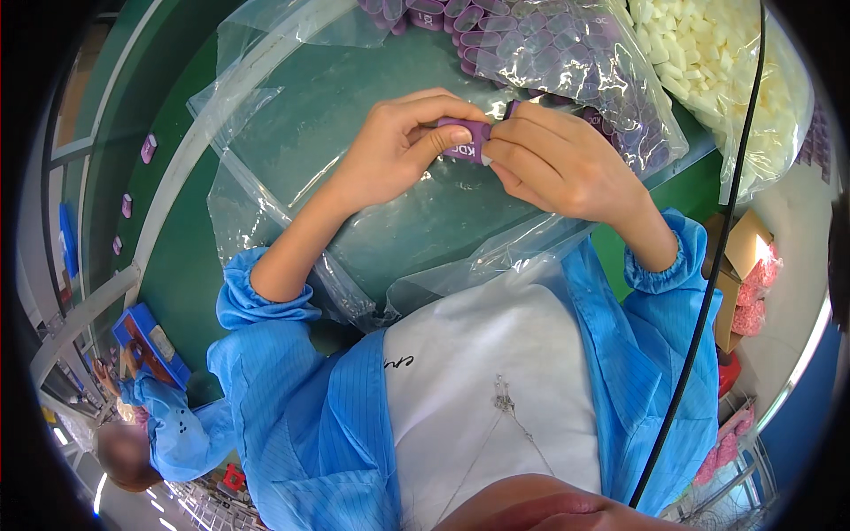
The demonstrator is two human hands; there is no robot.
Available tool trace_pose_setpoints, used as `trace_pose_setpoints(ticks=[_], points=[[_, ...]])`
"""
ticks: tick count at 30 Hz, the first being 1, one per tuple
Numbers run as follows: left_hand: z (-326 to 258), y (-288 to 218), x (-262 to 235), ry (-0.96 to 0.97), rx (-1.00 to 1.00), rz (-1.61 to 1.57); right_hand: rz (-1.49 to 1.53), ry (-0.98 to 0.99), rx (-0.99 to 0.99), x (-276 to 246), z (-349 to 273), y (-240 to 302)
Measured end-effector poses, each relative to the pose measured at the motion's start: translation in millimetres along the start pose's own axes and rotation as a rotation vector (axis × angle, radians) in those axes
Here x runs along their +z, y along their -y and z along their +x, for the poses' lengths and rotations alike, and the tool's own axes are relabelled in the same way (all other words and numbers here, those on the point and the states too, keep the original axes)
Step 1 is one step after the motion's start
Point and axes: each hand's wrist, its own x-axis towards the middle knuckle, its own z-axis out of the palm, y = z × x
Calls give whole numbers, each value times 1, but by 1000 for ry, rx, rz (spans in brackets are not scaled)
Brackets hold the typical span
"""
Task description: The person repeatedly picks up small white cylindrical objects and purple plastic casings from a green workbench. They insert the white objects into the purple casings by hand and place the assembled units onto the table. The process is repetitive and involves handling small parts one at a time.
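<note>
A small purple plastic shell (462,154) with white print is held up between my two hands. My left hand (394,142) pinches its left end, thumb in front and fingers behind. My right hand (567,164) is closed at its right end, the fingertips pressed together against it. A small whitish tip (486,160) shows below the right fingertips; what it belongs to is hidden. Just behind those fingers is a dark purple edge, mostly covered. Beneath both hands a clear plastic bag (354,239) lies spread over the green work surface.
Many purple shells lie under clear plastic (567,57) at the back right. Beside them is a bag of off-white pieces (699,62). A black cable (708,310) crosses the right side. Purple pieces (149,148) sit far left. A person in blue (181,434) works at lower left.
</note>
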Motion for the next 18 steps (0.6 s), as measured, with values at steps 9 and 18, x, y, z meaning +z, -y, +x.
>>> trace_pose_setpoints(ticks=[9, 18], points=[[2, 1, -8, 81, 125, 228, 216, 66, 56, 13, -7, -2], [0, 0, -13, 91, 191, 247, 177, 62, 120, 19, -3, 5]])
